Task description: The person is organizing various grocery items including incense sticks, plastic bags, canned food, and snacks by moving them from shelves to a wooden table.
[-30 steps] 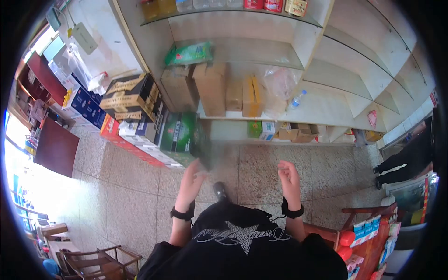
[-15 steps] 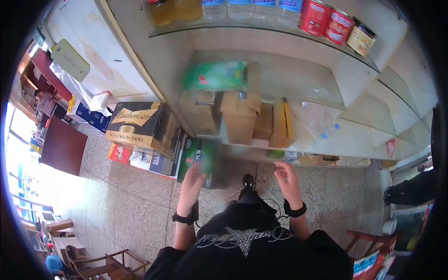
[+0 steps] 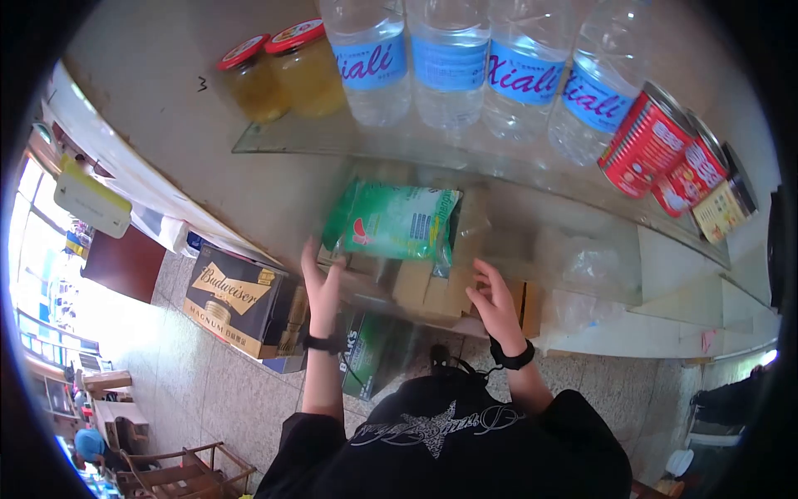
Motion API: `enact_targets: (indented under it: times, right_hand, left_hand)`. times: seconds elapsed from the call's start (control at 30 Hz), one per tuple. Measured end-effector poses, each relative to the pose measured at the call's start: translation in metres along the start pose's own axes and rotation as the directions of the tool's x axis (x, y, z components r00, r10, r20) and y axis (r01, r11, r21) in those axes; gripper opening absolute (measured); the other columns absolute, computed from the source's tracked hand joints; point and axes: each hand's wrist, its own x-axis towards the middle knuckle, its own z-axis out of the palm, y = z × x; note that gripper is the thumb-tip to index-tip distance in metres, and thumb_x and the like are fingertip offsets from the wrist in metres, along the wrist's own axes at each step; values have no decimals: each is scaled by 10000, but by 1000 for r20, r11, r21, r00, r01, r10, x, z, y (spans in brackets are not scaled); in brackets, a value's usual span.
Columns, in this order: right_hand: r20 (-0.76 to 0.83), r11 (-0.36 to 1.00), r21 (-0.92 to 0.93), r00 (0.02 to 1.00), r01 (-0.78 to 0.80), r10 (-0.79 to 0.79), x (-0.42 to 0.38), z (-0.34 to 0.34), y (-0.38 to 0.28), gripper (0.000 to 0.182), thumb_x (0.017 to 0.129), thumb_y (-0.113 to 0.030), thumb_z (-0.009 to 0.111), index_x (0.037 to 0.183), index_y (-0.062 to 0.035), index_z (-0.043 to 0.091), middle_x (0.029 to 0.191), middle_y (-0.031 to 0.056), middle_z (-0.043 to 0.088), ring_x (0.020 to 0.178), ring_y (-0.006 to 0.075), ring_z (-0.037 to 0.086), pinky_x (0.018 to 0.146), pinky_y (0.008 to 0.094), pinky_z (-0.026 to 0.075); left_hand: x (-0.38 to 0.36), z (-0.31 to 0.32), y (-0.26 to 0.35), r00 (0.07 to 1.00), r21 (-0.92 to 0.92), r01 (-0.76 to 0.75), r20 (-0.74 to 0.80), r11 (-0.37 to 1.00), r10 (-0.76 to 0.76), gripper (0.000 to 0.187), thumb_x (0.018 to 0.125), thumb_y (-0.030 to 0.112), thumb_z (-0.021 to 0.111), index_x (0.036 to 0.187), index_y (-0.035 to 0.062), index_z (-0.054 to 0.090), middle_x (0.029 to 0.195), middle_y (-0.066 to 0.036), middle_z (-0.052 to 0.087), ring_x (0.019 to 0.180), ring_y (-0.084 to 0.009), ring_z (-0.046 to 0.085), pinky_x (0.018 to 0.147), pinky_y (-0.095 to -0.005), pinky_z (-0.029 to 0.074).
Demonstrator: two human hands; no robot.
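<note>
Markings: four clear water bottles (image 3: pixel 449 75) stand in a row on the upper glass shelf (image 3: pixel 283 141); their blue labels carry the purple name "Xiali", partly turned out of sight on some. To their left are two red-lidded jars (image 3: pixel 303 75), whose lid print is too small to read; to their right are two red cans (image 3: pixel 648 141) with white characters, blurred, and a dark-lidded jar (image 3: pixel 721 208) with a cream label. A carton (image 3: pixel 229 295) on the left reads "Budweiser" and "MAGNUM". A green carton (image 3: pixel 364 366) below the left hand (image 3: pixel 321 279) shows lettering ending in "KS", the rest being hard to make out. Position of the green packet (image 3: pixel 395 220): it lies flat on the lower glass shelf (image 3: pixel 532 233), beneath the bottles, with a red emblem and small unreadable text on its face. The left fingertips are just beside its lower left corner; contact cannot be determined. The right hand (image 3: pixel 495 301) is just off its lower right corner, with a visible gap. On both hands, thumb and fingers are apart, with nothing gripped; the packet is located between and beyond them.
</note>
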Motion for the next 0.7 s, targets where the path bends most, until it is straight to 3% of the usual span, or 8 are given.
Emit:
enact_targets:
  times: [0.07,0.13,0.17,0.23,0.43,0.53,0.6,0.7]
  right_hand:
    - [32,1000,1,999,6,-6,19,3,8,531,839,-107,611,1324,-44,405,1291,140,488,1149,251,494,958,353,392]
    - [13,990,-102,995,102,-102,31,9,15,590,843,-141,616,1366,-46,359,1328,146,458,1218,270,434,1026,372,319]
    - [0,990,-101,995,95,-96,35,11,16,590,843,-141,616,1366,-46,359,1328,146,458,1218,270,434,1026,372,319]
    - [103,996,53,992,66,-71,36,21,17,641,848,-163,617,1398,-46,310,1342,140,440,1237,268,410,1043,371,293]
    - [3,971,239,999,-34,35,-3,70,23,569,842,-129,623,1334,-29,356,1152,99,522,1082,191,487,930,325,383]
    - [-183,921,383,972,-67,147,-28,92,20,399,846,-96,602,1199,-16,434,1035,67,541,977,135,511,831,280,423]
    - [-281,895,429,924,-121,260,-59,107,15,301,852,-76,583,1120,-11,463,985,51,541,933,108,513,784,257,432]
    - [-447,931,366,873,-19,194,-99,122,-5,120,880,-20,515,982,-40,455,862,-6,502,763,55,468,656,209,370]
  left_hand:
    - [8,12,10,996,37,92,-25,995,-91,670,828,162,595,1376,-55,278,1397,-199,341,1313,-277,306,1075,-367,244]
    - [15,20,6,972,-143,236,31,961,-234,671,844,153,571,1390,-56,241,1399,-204,337,1319,-284,300,1077,-370,243]
    - [19,27,-9,983,-185,173,92,967,-159,665,863,149,547,1402,-49,213,1349,-194,395,1272,-255,353,1061,-356,265]
    - [20,30,2,955,-192,275,172,942,-243,663,871,159,549,1403,-54,215,1317,-168,427,1240,-232,384,1047,-344,282]
    - [24,28,6,804,-11,388,493,922,-332,587,877,196,577,1356,-57,351,990,-36,525,964,-124,467,859,-258,371]
    - [26,26,-6,729,27,123,675,992,-109,485,848,219,618,1274,14,508,922,-40,525,920,-148,471,834,-276,370]
    - [3,21,-9,758,354,-400,646,845,88,387,820,207,645,1191,103,603,924,-84,531,935,-205,468,859,-321,366]
    - [-24,14,-22,720,172,-375,673,911,169,350,803,172,622,1153,151,618,1053,-129,537,1062,-272,431,921,-388,343]
